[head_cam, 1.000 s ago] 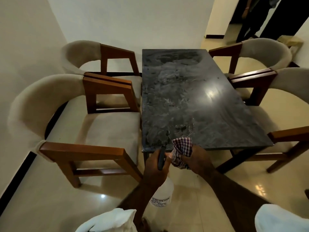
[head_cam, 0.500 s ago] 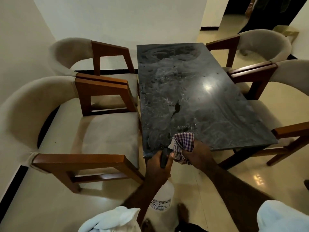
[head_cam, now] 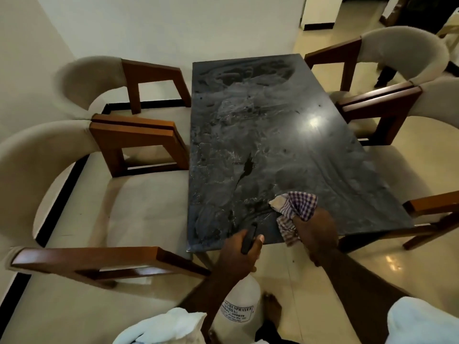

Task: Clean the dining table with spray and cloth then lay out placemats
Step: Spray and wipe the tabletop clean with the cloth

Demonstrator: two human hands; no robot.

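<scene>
One label [head_cam: 237, 312] reads "AGRI SPRAYER" — white bottle [head_cam: 244, 290] in left hand [head_cam: 236, 256]

The room is dim and warm-toned. A bright glare spot sits right of centre on the dark, streaky counter [head_cam: 260, 108], and smaller reflections shine on the glossy floor [head_cam: 395, 263] at lower right. Wide-angle distortion bends the chairs [head_cam: 49, 157] near the frame edges, where detail looks soft. The upper right corner falls into darkness.
</scene>
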